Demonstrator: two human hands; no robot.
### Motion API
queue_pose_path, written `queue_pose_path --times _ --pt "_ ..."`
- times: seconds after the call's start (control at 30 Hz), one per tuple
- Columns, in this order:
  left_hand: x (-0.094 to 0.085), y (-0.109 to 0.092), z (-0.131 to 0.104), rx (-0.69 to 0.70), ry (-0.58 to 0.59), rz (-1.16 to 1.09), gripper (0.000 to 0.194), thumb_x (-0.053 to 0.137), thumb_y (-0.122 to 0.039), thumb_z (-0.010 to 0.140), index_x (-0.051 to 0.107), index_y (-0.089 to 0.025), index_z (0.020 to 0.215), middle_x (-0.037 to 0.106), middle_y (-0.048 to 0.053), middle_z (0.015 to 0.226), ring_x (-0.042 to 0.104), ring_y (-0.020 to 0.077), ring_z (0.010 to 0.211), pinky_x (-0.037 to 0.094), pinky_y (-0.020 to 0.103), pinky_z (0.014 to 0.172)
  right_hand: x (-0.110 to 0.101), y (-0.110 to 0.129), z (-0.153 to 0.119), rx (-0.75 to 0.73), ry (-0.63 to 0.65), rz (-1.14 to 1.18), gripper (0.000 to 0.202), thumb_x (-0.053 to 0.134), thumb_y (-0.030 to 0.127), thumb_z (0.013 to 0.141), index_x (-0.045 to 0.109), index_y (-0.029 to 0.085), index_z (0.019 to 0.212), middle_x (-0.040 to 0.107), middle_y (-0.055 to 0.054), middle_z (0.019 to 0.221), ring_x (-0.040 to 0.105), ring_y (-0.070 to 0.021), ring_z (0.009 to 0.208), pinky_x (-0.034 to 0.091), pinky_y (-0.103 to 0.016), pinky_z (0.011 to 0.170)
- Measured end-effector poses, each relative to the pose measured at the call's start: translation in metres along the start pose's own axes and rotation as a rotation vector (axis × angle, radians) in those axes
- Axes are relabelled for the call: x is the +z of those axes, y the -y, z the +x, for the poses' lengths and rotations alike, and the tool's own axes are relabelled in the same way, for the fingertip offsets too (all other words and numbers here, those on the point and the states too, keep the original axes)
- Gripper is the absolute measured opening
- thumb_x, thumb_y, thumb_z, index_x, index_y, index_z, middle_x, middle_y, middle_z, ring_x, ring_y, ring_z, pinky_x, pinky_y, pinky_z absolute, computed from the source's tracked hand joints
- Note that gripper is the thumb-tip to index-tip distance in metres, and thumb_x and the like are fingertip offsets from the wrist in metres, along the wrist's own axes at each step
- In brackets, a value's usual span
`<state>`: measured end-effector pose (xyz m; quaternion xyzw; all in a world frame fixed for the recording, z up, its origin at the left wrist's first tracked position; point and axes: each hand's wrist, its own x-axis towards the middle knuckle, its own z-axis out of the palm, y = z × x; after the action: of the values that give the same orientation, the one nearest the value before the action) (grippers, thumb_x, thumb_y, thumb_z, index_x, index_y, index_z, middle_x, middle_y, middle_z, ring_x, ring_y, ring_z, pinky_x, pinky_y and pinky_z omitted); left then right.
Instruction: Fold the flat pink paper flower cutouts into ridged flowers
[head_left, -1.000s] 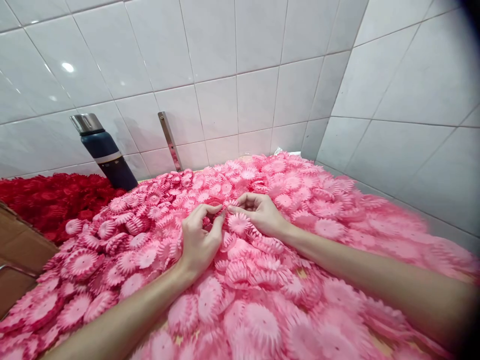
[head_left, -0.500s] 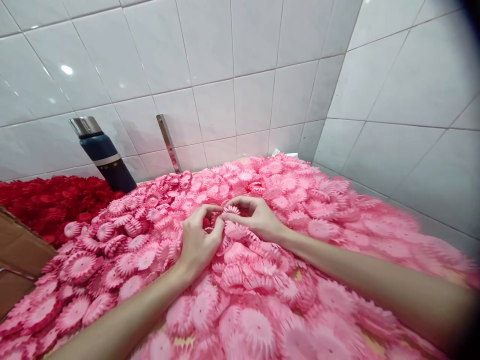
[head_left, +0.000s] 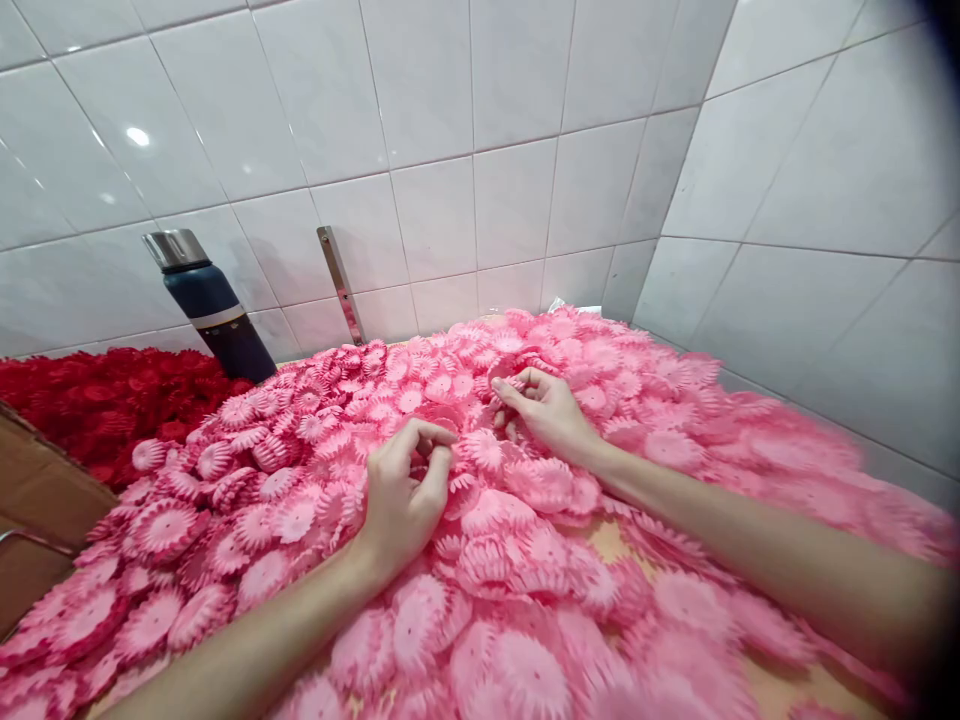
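A thick layer of pink fabric flower pieces [head_left: 525, 670], round with fringed edges and some with a small centre hole, lies under and around both hands. My left hand [head_left: 405, 490] is closed over the middle of the pile, its thumb and forefinger curled towards each other; whatever they hold is too small to make out. Farther off and to the right, my right hand [head_left: 551, 410] pinches a pink fabric flower piece [head_left: 511, 383] between thumb and fingers. A gap now lies between the hands, with loose pink pieces in it.
A dark blue bottle [head_left: 217, 315] with a steel cap stands against the tiled wall [head_left: 435, 220]. Beside it is a heap of red flower pieces [head_left: 112, 400]. A cardboard box [head_left: 45, 490] is at the left edge, and a metal strip [head_left: 339, 285] leans on the wall.
My right hand has moved away from the left, to the right and slightly farther off, with a pink flower piece in its fingers. My left hand has stayed nearly in place.
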<state>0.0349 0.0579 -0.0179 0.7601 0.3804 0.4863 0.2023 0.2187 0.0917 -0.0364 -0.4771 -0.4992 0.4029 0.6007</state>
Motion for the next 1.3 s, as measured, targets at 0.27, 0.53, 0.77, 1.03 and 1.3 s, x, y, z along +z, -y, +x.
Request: queue_pose_path --times 0.27,0.53,0.77,1.03,1.3 --pt "0.006 0.010 0.009 -0.130 -0.096 -0.185 0.010 0.051 -0.021 0.088 0.054 -0.024 0.096 0.059 0.001 0.091 0.058 0.0145 0.080 0.052 0.026 0.067 0.000 0.007 -0.005 -0.071 0.187 0.006 0.026 0.080 0.035 0.060 0.071 0.017 0.076 0.068 -0.003 0.075 0.060 -0.0133 0.066 0.048 -0.027 0.060" --pt "0.003 0.013 0.011 -0.081 0.007 -0.124 0.020 0.047 -0.013 0.087 0.064 -0.022 0.091 0.066 0.003 0.094 0.061 0.0174 0.089 0.049 0.031 0.083 -0.001 0.007 -0.008 -0.028 0.249 0.044 0.021 0.080 0.033 0.060 0.072 0.017 0.068 0.065 0.000 0.063 0.054 -0.0093 0.054 0.041 -0.024 0.050" --pt "0.002 0.006 0.013 -0.104 0.069 -0.072 0.012 0.054 -0.027 0.086 0.064 -0.020 0.088 0.067 0.004 0.090 0.062 0.0189 0.086 0.048 0.031 0.078 -0.001 0.004 -0.009 -0.038 0.294 0.062 0.022 0.083 0.032 0.056 0.072 0.017 0.069 0.066 0.000 0.064 0.054 -0.0098 0.056 0.041 -0.024 0.052" --pt "0.002 0.009 0.013 -0.064 0.132 -0.015 0.013 0.057 -0.029 0.086 0.065 -0.018 0.089 0.068 0.004 0.092 0.062 0.0181 0.087 0.047 0.030 0.082 -0.001 0.007 -0.005 -0.009 0.320 0.153 0.018 0.078 0.033 0.065 0.072 0.018 0.072 0.068 0.001 0.070 0.059 -0.0094 0.063 0.046 -0.025 0.061" --pt "0.003 0.010 0.012 -0.105 0.134 -0.018 0.017 0.053 -0.033 0.088 0.063 -0.019 0.089 0.066 0.003 0.090 0.061 0.0173 0.085 0.046 0.029 0.080 -0.003 0.003 -0.005 0.068 0.331 0.173 0.018 0.084 0.026 0.056 0.073 0.019 0.069 0.071 0.000 0.070 0.064 -0.0114 0.065 0.050 -0.026 0.066"
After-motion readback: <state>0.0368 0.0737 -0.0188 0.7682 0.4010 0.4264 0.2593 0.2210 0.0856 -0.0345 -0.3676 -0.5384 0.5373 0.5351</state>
